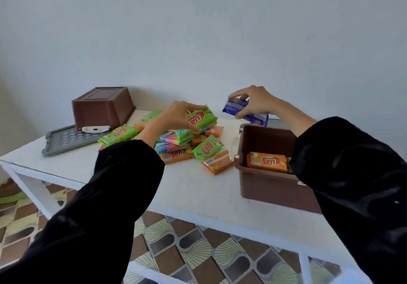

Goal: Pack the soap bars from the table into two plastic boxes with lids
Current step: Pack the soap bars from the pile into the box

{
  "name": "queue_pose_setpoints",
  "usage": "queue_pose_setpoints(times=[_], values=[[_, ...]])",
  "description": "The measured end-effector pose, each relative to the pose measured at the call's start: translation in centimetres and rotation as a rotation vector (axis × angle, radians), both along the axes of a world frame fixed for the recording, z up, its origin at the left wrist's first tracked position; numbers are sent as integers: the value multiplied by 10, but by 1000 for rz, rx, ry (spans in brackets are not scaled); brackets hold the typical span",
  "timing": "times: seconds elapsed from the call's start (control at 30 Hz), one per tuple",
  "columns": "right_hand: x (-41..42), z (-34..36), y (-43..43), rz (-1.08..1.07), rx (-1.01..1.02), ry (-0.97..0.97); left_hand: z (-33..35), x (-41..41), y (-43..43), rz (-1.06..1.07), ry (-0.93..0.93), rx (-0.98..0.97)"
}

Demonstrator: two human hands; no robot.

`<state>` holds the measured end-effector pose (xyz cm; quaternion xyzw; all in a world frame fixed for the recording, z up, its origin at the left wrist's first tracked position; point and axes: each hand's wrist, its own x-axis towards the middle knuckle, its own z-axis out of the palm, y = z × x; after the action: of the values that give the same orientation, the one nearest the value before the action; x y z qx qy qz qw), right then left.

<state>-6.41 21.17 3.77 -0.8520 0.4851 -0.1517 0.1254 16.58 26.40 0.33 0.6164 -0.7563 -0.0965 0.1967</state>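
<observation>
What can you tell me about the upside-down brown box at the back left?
The brown rectangular plastic box stands upside down, its recessed base facing up, its walls flaring toward the rim. It rests partly on a grey gridded plastic lid at the white table's back left. A white tab lies at its front edge.

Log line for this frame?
left hand: grips green bar | right hand: holds blue bar by box | box: orange bar inside

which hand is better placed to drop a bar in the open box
Right. The right hand holds a blue bar by the open box; the left hand grips a green bar on the pile.
</observation>
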Motion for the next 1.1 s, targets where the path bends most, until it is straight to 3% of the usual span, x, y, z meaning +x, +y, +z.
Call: queue_pose_setpoints(times=[0.17,0.37,0.57,0.73,0.9,1.1], values=[[-96,-10,11,-123,88,111,6,-93,-25,-306,-103,37],[-158,-57,16,-198,200,150,-28,-171,-54,-493,-297,139],[-166,-101,14,-196,137,278,-79,-191,-75,-503,-437,181],[-162,-123,6,-167,82,410,-94,-194,-83,-514,-438,106],[-162,-128,-2,-191,79,410,-100,-200,-88,-517,-548,115],[-164,-128,-3,-237,49,397,-101,-202,-86,-551,-537,67]])
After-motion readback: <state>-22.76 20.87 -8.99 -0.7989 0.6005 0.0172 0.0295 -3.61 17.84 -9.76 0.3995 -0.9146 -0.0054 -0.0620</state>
